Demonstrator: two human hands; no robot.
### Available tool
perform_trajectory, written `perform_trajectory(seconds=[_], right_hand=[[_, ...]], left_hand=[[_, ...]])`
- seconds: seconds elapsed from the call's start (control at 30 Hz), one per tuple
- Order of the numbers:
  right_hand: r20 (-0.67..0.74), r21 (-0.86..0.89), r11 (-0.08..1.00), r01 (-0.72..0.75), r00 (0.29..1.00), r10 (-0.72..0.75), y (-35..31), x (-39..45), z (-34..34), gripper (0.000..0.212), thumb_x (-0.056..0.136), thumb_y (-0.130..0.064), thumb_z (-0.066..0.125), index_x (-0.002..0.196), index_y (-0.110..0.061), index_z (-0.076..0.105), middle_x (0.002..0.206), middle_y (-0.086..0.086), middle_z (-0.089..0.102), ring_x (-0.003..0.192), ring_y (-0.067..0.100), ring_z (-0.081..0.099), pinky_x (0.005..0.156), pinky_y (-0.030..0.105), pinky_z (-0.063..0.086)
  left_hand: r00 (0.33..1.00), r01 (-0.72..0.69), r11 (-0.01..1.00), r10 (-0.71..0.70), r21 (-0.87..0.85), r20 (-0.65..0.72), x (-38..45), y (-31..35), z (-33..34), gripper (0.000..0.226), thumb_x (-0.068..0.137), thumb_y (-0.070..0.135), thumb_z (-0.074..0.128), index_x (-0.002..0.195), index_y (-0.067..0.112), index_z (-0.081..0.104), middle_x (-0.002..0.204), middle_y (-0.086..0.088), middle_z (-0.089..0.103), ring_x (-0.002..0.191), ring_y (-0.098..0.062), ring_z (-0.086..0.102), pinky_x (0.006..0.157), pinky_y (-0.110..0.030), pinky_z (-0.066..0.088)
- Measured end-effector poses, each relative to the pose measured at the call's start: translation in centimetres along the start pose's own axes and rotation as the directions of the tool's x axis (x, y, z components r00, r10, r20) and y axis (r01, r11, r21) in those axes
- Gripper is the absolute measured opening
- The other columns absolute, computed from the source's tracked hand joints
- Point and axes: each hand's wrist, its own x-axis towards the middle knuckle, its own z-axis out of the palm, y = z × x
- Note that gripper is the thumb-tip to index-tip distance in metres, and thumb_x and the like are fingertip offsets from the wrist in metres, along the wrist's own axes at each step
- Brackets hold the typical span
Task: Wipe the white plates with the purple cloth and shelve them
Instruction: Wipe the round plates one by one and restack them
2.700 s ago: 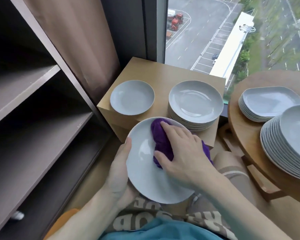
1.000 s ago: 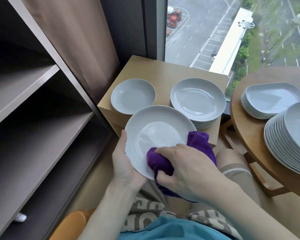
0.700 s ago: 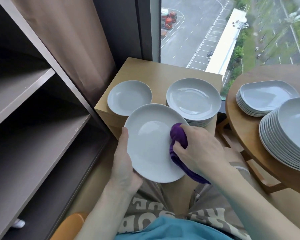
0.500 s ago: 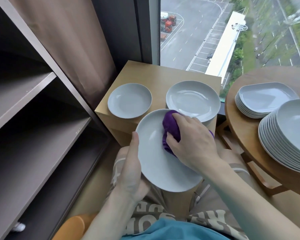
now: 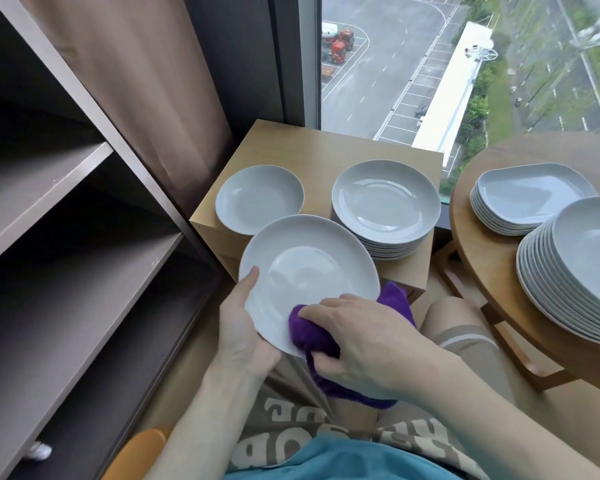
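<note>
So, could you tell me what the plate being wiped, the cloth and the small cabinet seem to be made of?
Plate: probably glazed ceramic, white with glossy window reflections.
Purple cloth: soft, fuzzy, bunches easily, likely microfibre or terry.
Cabinet: light wood or laminate, matte; which one is unclear.

We see a round white plate [image 5: 309, 271] tilted over the lap, gripped at its left rim, with the bunched purple cloth [image 5: 312, 332] pressed on its near edge. More white plates sit stacked: a plate stack [image 5: 385, 206] behind, a single small plate [image 5: 260, 199] beside it.
</note>
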Motion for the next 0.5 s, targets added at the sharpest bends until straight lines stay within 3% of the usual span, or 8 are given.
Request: perform_trajectory(seconds=[0.17, 0.23, 0.3, 0.37, 0.5], right_hand=[[-0.057, -0.009, 0.976, -0.218, 0.974, 0.217, 2.8, 0.1, -1.0, 0.019, 0.089, -0.041, 0.053, 0.105, -0.030, 0.058, 0.103, -0.008, 0.063, 0.098, 0.021, 0.055, 0.073, 0.035, 0.045], [-0.118, -0.040, 0.960, -0.276, 0.956, 0.270, 3.8, 0.7, -1.2, 0.021, 0.092, -0.041, 0.053, 0.109, -0.029, 0.057, 0.106, -0.008, 0.062, 0.102, 0.022, 0.055, 0.073, 0.035, 0.045], [-0.187, -0.070, 0.941, -0.331, 0.931, 0.314, 4.5, 1.4, -1.2, 0.026, 0.095, -0.042, 0.053, 0.117, -0.028, 0.056, 0.109, -0.007, 0.060, 0.105, 0.023, 0.054, 0.077, 0.036, 0.046], [-0.244, -0.108, 0.924, -0.366, 0.911, 0.332, 5.1, 2.0, -1.0, 0.030, 0.097, -0.042, 0.052, 0.122, -0.026, 0.054, 0.110, -0.005, 0.060, 0.107, 0.023, 0.053, 0.077, 0.036, 0.044], [-0.345, -0.129, 0.927, -0.353, 0.892, 0.291, 5.0, 3.1, -0.4, 0.033, 0.094, -0.038, 0.056, 0.124, -0.023, 0.055, 0.109, -0.004, 0.062, 0.101, 0.023, 0.051, 0.073, 0.033, 0.034]], left_hand=[[0.997, -0.077, 0.997, 0.077, 0.007, 0.014, -0.1, 0.5, -0.4, 0.044, 0.107, 0.037, 0.040, 0.131, 0.013, 0.068, 0.127, -0.020, 0.071, 0.110, -0.040, 0.072, 0.093, -0.053, 0.057], [0.997, -0.080, 0.996, 0.080, 0.025, 0.009, -0.5, 0.3, -0.2, 0.044, 0.107, 0.038, 0.041, 0.130, 0.015, 0.070, 0.128, -0.019, 0.071, 0.112, -0.041, 0.071, 0.094, -0.055, 0.057], [0.998, -0.059, 0.997, 0.058, 0.043, 0.010, -0.9, 0.0, 0.2, 0.045, 0.107, 0.040, 0.041, 0.117, 0.019, 0.079, 0.125, -0.017, 0.073, 0.111, -0.040, 0.072, 0.097, -0.055, 0.055], [0.999, -0.037, 0.995, 0.036, 0.090, 0.010, -1.1, -0.5, 0.3, 0.044, 0.106, 0.042, 0.043, 0.111, 0.022, 0.082, 0.125, -0.017, 0.073, 0.112, -0.040, 0.071, 0.102, -0.057, 0.052], [1.000, -0.016, 0.987, 0.013, 0.157, 0.019, -0.8, -1.8, 0.3, 0.044, 0.103, 0.046, 0.052, 0.128, 0.016, 0.073, 0.132, -0.021, 0.069, 0.123, -0.044, 0.064, 0.111, -0.068, 0.043]])
